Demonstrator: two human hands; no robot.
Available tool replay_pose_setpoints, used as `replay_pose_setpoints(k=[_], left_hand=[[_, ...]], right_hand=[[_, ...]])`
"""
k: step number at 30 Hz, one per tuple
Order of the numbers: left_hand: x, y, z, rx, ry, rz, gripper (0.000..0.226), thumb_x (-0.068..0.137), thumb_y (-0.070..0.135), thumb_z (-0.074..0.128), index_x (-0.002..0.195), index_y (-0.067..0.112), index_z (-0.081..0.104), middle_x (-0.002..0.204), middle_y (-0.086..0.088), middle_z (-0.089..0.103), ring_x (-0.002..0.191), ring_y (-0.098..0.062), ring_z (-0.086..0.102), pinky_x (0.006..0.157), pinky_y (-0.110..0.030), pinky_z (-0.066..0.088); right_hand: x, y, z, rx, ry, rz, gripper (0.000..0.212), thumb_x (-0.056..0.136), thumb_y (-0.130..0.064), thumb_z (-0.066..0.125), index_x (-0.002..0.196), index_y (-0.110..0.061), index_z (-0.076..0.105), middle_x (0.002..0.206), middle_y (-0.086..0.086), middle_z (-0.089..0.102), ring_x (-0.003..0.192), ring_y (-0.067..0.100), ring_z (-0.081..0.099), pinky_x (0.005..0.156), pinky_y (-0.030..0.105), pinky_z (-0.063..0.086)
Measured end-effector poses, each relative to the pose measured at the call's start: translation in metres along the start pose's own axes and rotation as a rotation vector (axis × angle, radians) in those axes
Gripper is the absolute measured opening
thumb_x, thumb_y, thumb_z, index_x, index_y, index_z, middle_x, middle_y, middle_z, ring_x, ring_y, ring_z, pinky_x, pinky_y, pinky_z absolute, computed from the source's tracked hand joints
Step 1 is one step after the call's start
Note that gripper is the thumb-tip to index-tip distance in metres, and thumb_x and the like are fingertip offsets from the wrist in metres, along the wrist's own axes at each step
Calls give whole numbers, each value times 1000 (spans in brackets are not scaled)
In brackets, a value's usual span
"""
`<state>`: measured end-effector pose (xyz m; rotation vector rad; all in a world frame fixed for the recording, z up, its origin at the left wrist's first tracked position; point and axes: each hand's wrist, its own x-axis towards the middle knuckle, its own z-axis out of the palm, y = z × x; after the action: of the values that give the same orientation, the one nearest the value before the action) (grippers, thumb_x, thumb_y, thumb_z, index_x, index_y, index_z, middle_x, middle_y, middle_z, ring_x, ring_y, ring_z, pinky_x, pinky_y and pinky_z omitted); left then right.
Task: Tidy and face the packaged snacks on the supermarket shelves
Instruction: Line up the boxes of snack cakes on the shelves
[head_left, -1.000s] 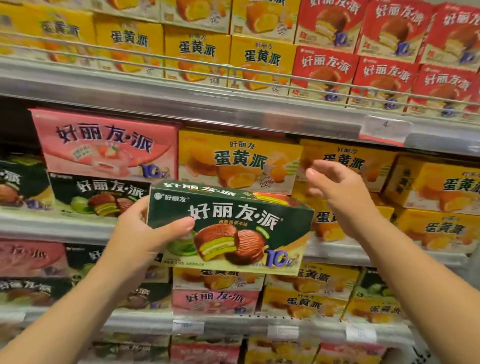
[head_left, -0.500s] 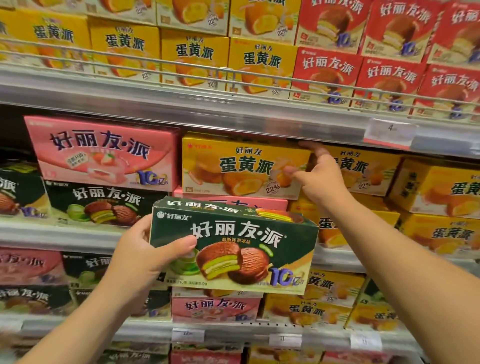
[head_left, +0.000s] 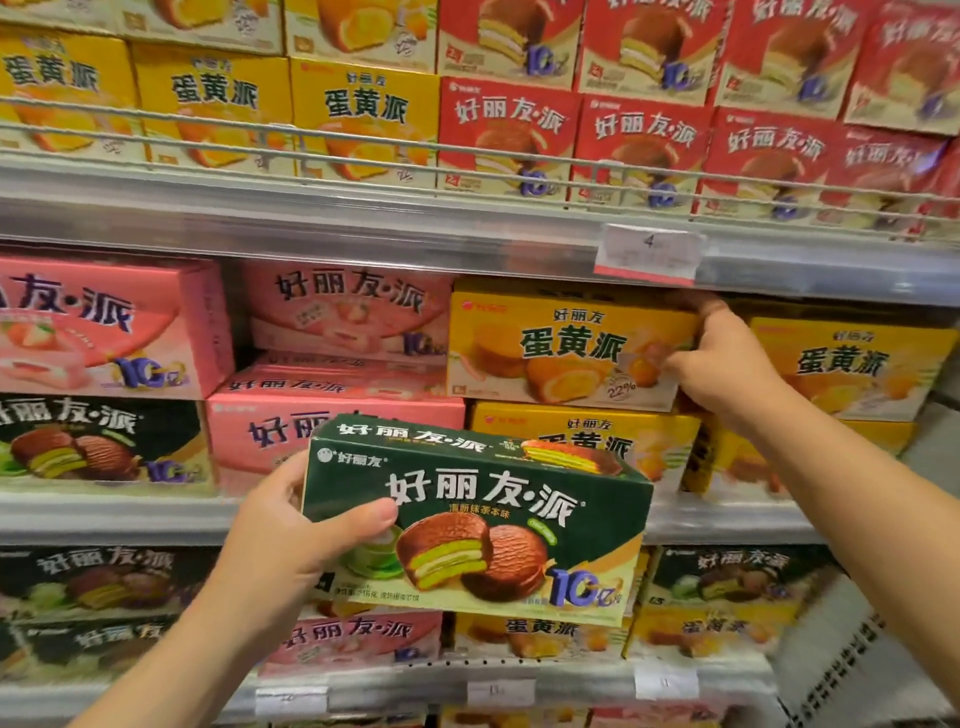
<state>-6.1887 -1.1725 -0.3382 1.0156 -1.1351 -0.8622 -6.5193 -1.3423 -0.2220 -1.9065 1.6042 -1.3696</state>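
— What are the hands doing?

— My left hand (head_left: 280, 540) holds a dark green matcha pie box (head_left: 478, 525) by its left end, thumb across the front face and fingers behind, out in front of the shelves with its printed face toward me. My right hand (head_left: 727, 358) grips the right end of a yellow egg-yolk pie box (head_left: 566, 348) on the middle shelf (head_left: 156, 512), thumb on the front and fingers curled over its top right corner.

— Where does that yellow box sit?

— On top of a second yellow box (head_left: 587, 441), just under the lip of the upper shelf (head_left: 363, 228). Its left end touches a pink strawberry pie box (head_left: 348, 312), which rests on another pink box (head_left: 291, 431). Toward the shelf's left end another pink box (head_left: 104, 327) is stacked on a green matcha box (head_left: 98, 447).

— Any room to move?

— Very little above: the gripped box nearly meets the upper shelf's underside, beside a price tag (head_left: 647, 252) on that shelf's front edge. To the right, a shadowed gap separates my hand from the next yellow box (head_left: 852, 364). The upper shelf carries yellow boxes (head_left: 208, 98) on the left and red chocolate pie boxes (head_left: 644, 140) on the right, behind a wire rail (head_left: 519, 156). The bottom shelf (head_left: 571, 675) shows green, pink and yellow boxes, too blurred to say more.
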Motion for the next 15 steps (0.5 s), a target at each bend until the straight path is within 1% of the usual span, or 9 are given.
replay_pose_setpoints(k=[1, 2, 4, 6, 8, 9, 10, 12, 15], left_hand=[[0, -1, 7, 3, -7, -2, 68, 38, 51, 95, 99, 31, 70, 100, -8, 75, 82, -28, 74, 61, -26, 57], [0, -2, 13, 2, -12, -7, 68, 38, 51, 95, 99, 32, 70, 100, -8, 75, 82, -28, 74, 61, -26, 57], [-1, -4, 23, 2, -18, -15, 68, 37, 51, 95, 98, 32, 70, 99, -8, 75, 82, -28, 74, 61, -26, 57], [-2, -4, 30, 10, -17, -14, 68, 37, 51, 95, 98, 32, 70, 100, -8, 75, 83, -28, 74, 61, -25, 57], [-2, -3, 34, 20, -14, -10, 67, 38, 50, 95, 98, 32, 69, 101, -8, 75, 84, -27, 74, 61, -25, 57], [-3, -3, 35, 19, -7, -10, 67, 39, 49, 95, 99, 32, 69, 101, -7, 75, 85, -27, 74, 61, -25, 57], [-3, -3, 35, 19, 0, -12, 67, 40, 48, 94, 100, 32, 69, 101, -7, 75, 85, -27, 74, 61, -25, 57], [-4, -2, 35, 32, 11, -12, 67, 42, 49, 94, 101, 32, 69, 101, -8, 75, 84, -27, 74, 61, -25, 57], [-5, -1, 35, 44, 48, -2, 67, 42, 52, 94, 101, 31, 70, 99, -8, 75, 79, -24, 73, 59, -25, 56]], right_hand=[[1, 4, -4, -28, -7, 4, 65, 80, -11, 76, 135, -25, 45, 92, -16, 58, 95, 17, 57, 71, 23, 45], [2, 7, -6, -59, -11, 6, 64, 81, -11, 74, 136, -24, 44, 96, -13, 60, 98, 19, 58, 71, 24, 46], [2, 7, -9, -159, -18, -33, 63, 83, -14, 71, 138, -24, 42, 118, 1, 58, 112, 26, 55, 88, 33, 48], [-2, -1, -7, -365, -43, -159, 68, 81, -28, 72, 142, -25, 40, 138, 10, 47, 129, 33, 42, 107, 43, 36], [-5, -13, 0, -665, -50, -367, 75, 81, -51, 66, 145, -27, 36, 144, 12, 43, 137, 35, 32, 115, 51, 21], [-6, -18, 6, -772, -54, -464, 77, 81, -58, 62, 147, -29, 33, 145, 10, 44, 137, 35, 32, 115, 53, 17], [-5, -23, 10, -817, -72, -520, 78, 82, -61, 59, 148, -30, 30, 146, 8, 44, 137, 33, 35, 115, 53, 19], [-3, -30, 15, -800, -120, -526, 76, 84, -58, 60, 148, -32, 28, 144, 5, 48, 132, 30, 43, 111, 51, 28], [0, -30, 14, -767, -127, -521, 72, 85, -49, 65, 147, -35, 30, 140, 3, 52, 129, 30, 46, 110, 50, 29]])
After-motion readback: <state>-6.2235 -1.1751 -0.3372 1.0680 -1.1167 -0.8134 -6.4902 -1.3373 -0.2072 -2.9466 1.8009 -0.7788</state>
